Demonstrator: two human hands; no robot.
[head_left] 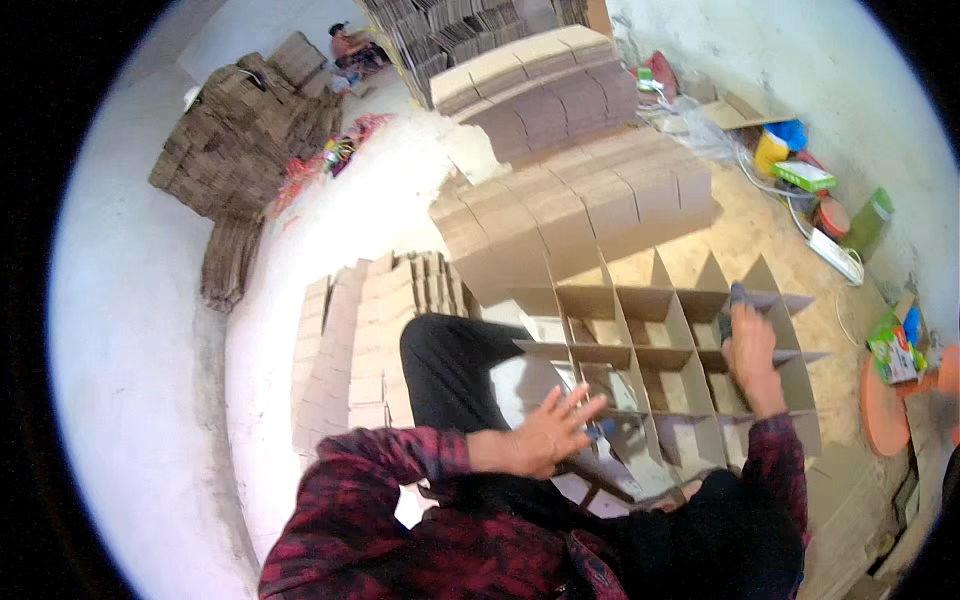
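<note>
A cardboard divider grid (690, 437) of crossed, slotted strips stands in front of me, its open cells facing up. My right hand (753, 352) reaches over its right side, fingers curled down and closed on a strip; dark bluish coverings show on those fingers. Spread fingers mark my left hand (540, 436), which hovers palm down by the grid's near left corner, holding nothing. Just beyond the grid lies a long stack of slotted cardboard strips (590, 195).
Another strip stack (550, 95) sits farther back. Folded dividers (375, 330) are piled left of my knee, with a brown cardboard heap (240, 135) beyond. Along the right wall lie a power strip (836, 257), cables and an orange round object (884, 410). A person (355, 50) sits far off.
</note>
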